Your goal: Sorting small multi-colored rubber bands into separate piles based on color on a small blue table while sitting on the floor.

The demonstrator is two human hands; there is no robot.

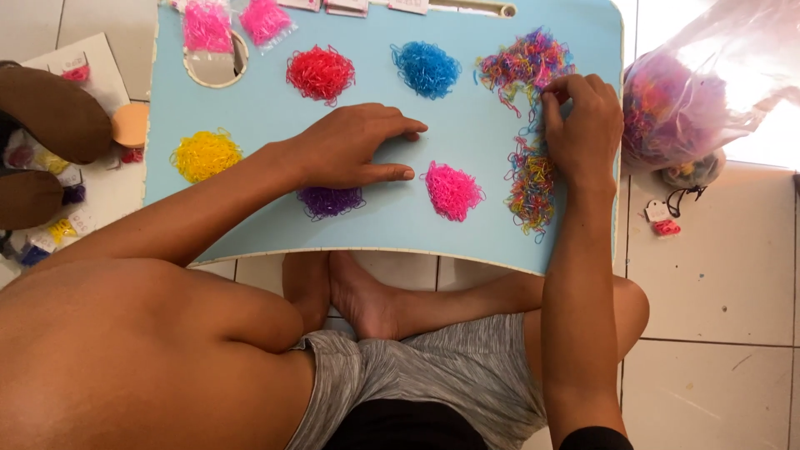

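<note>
Several sorted heaps of tiny elastic bands lie across a light blue table (467,125) that straddles the seated person's crossed legs. The right hand (583,125) is curled over the mixed-colour pile (525,62) at the far right, its fingers (557,93) bunched together and pinching at bands on the pile's edge; a loose trail of mixed bands (532,187) runs down toward the near edge, partly hidden under that wrist. The left hand (350,146) rests flat in the middle of the table, fingers spread a little and pointing right, touching bare surface. Just beneath it sits a purple heap (331,201), half covered by the palm, and the pink heap (452,190) lies just beside its fingertips. Farther back are a red heap (321,73) and a blue heap (427,68); a yellow heap (206,155) sits at the left, beyond the forearm. Small packets of pink bands (237,23) lie near the round hole at the back corner. Off the table's right side, on the tiled floor, a clear plastic bag (700,100) bulges with more mixed bands.
</note>
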